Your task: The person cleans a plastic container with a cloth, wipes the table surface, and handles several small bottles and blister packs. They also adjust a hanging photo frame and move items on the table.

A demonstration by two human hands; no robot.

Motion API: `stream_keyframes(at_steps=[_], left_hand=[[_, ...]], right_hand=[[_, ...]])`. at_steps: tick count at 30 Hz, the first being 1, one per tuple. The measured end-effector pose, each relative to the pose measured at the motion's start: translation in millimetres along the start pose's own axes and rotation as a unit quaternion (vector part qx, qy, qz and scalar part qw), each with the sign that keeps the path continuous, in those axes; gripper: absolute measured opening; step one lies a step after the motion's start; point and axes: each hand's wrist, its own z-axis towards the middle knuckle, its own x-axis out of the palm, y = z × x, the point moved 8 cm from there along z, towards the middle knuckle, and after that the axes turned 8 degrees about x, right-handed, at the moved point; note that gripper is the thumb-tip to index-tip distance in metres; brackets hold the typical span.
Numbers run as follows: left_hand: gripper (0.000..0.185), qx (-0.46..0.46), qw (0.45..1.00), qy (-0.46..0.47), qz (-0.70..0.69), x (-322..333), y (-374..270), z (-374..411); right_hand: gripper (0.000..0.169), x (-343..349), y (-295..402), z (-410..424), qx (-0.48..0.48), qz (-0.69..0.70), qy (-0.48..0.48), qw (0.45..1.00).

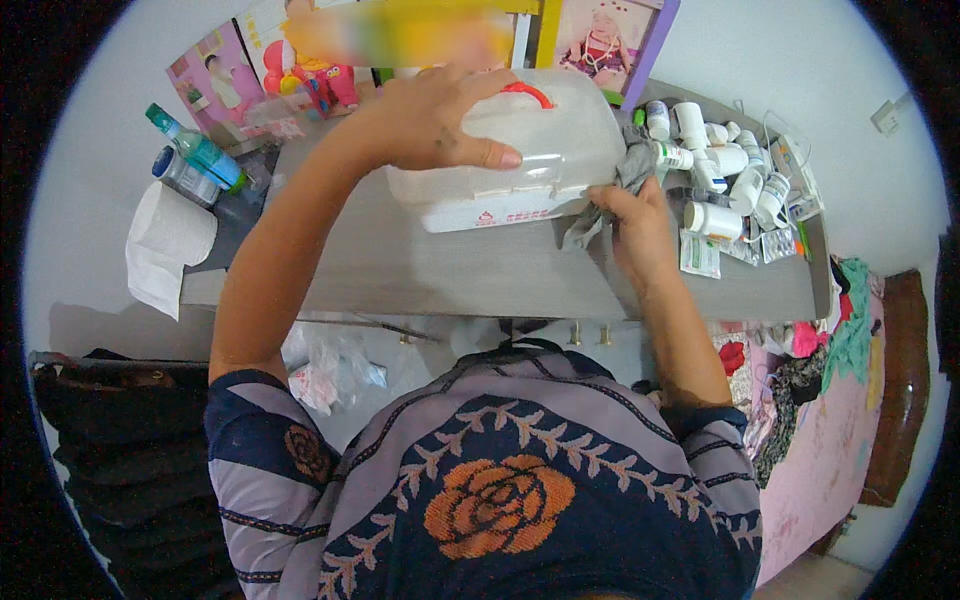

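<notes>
A translucent plastic storage box (577, 127) with a white lower part and a red handle stands on a grey wooden desktop (465, 277). My left hand (450, 124) lies across its lid with fingers spread, the thumb on the front of the lid and the fingertips near the handle. At the box's right front corner, my right hand (637, 225) grips a grey cloth (636, 161). Part of that cloth stands up beside the box's right side, and another part hangs below the fingers onto the desktop.
Several pill bottles (712, 221) and blister packs crowd the right end. A toilet paper roll (169, 225), a green glass bottle (199, 154) and a lidded jar (184, 176) are at left. Picture frames (645, 52) and toy figures (341, 82) line the back. Clothes lie on a pink bed (810, 472) at right.
</notes>
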Motion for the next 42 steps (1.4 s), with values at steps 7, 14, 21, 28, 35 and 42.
stream_keyframes(at_steps=[7,14,21,28,35,42], left_hand=[[0.056,-0.006,0.998,-0.037,-0.042,-9,18,26],[0.041,-0.130,0.973,-0.001,-0.190,7,38,31],[0.032,-0.070,0.991,-0.097,-0.058,5,42,27],[0.022,-0.034,0.972,-0.184,0.139,-8,-8,22],[0.031,-0.083,0.975,-0.155,0.138,-11,0,23],[0.042,-0.023,0.973,-0.154,0.170,-27,30,37]], right_hand=[[0.029,-1,3,2,-0.028,-0.012,-0.001,1.000],[0.054,1,2,1,-0.017,-0.017,0.025,0.999],[0.053,0,-3,5,-0.025,-0.013,0.022,0.999],[0.031,8,0,-5,0.010,0.017,0.024,1.000],[0.028,-2,-7,2,-0.016,0.005,-0.025,1.000],[0.030,4,-6,-2,-0.003,0.039,-0.030,0.999]])
